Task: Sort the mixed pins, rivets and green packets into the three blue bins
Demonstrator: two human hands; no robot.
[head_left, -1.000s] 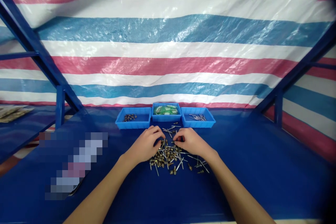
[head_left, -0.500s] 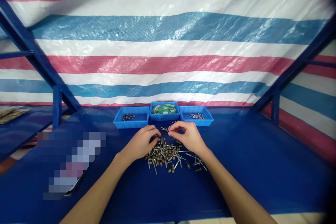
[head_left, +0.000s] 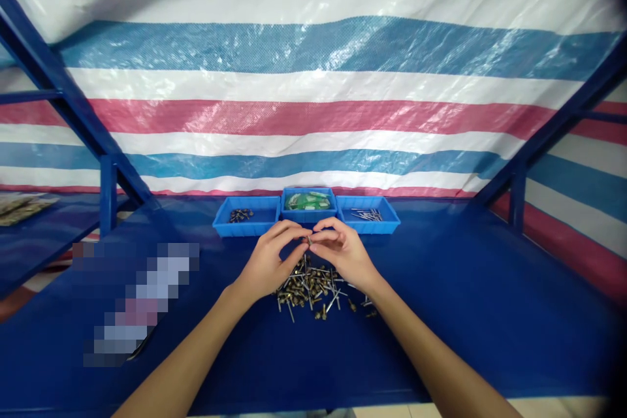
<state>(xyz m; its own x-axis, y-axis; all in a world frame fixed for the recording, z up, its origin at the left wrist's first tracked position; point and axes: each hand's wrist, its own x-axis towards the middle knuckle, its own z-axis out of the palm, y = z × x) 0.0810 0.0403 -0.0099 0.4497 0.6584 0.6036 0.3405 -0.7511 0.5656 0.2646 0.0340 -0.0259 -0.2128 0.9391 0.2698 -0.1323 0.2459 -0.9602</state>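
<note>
Over the far side of a pile of small metal fasteners (head_left: 306, 287), my two hands meet fingertip to fingertip. My left hand (head_left: 272, 258) pinches a small metal fastener (head_left: 309, 241) from the left. On the same piece, the thumb and fingers of my right hand (head_left: 347, 253) close from the right. Fingers cover most of it, so its exact kind is hidden. Brass-coloured bolt-like pieces and thin silver pins lie mixed in the pile. A few loose pieces, such as a brass one (head_left: 353, 305), lie to its right, partly behind my right wrist.
Three blue bins stand in a row behind my hands: the left bin (head_left: 247, 230) holds brass-coloured pieces, the middle bin (head_left: 308, 214) green-and-white plastic packets, the right bin (head_left: 369, 227) silver pins. A pixelated flat object (head_left: 147, 300) lies left. Blue frame posts (head_left: 108, 196) flank the blue table.
My left hand has moved right and up from the pile's edge to meet my right hand. Both now hold the small fastener between their fingertips.
</note>
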